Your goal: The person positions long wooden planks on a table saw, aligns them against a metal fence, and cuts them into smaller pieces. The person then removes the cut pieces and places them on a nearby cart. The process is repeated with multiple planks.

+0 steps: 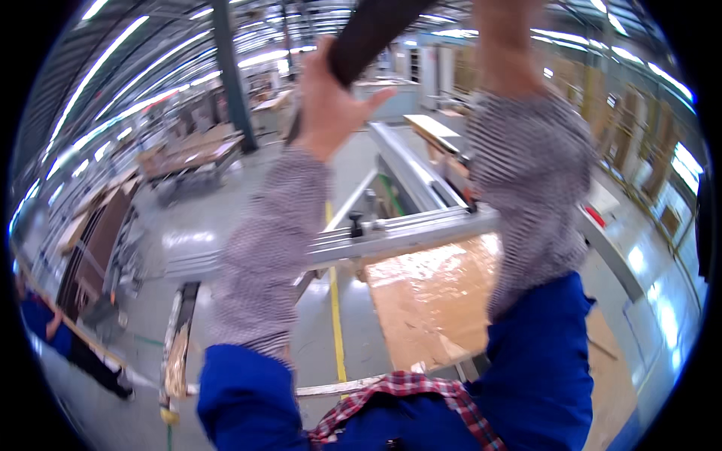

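A long, dark brown bar (376, 34) slants up past the upper edge. My left hand (331, 98) is raised against it, the bar lying between thumb and fingers; the thumb sticks out and the fingers are partly hidden by the bar. My right arm, in a striped sleeve (534, 165), also reaches up. Only its bare wrist shows, and the hand is cut off by the upper edge. Below my arms are a silver metal rail (414, 234) with a black knob (355, 222), and a tan, glossy board (429, 301) in front of it.
Beyond the rail stretches a long silver machine table (410, 165). Carts with stacked boards (192, 154) stand at the far left, near a dark column (235, 75). Another person in blue (49, 323) is at the lower left. Upright panels (632, 128) line the right. A yellow line (336, 323) marks the floor.
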`<action>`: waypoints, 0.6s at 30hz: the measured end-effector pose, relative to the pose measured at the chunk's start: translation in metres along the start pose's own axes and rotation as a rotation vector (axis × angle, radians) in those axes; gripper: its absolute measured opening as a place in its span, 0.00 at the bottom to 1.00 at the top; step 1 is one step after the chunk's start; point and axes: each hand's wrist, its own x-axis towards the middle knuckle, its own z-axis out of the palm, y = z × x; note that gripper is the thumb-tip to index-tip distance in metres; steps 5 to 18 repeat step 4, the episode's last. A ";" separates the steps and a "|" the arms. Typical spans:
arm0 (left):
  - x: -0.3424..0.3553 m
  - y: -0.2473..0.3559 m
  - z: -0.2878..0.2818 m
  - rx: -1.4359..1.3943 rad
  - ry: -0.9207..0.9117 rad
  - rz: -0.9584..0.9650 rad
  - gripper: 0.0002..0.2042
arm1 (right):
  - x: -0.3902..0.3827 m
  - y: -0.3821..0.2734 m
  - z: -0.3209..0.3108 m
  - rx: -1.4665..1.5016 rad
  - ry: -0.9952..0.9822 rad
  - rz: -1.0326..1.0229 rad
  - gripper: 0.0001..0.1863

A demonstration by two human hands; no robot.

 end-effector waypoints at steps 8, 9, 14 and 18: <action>0.018 0.031 -0.013 -0.010 0.072 0.126 0.35 | 0.032 -0.035 -0.070 -0.041 0.002 -0.087 0.35; 0.018 0.031 -0.013 -0.010 0.072 0.126 0.35 | 0.032 -0.035 -0.070 -0.041 0.002 -0.087 0.35; 0.018 0.031 -0.013 -0.010 0.072 0.126 0.35 | 0.032 -0.035 -0.070 -0.041 0.002 -0.087 0.35; 0.018 0.031 -0.013 -0.010 0.072 0.126 0.35 | 0.032 -0.035 -0.070 -0.041 0.002 -0.087 0.35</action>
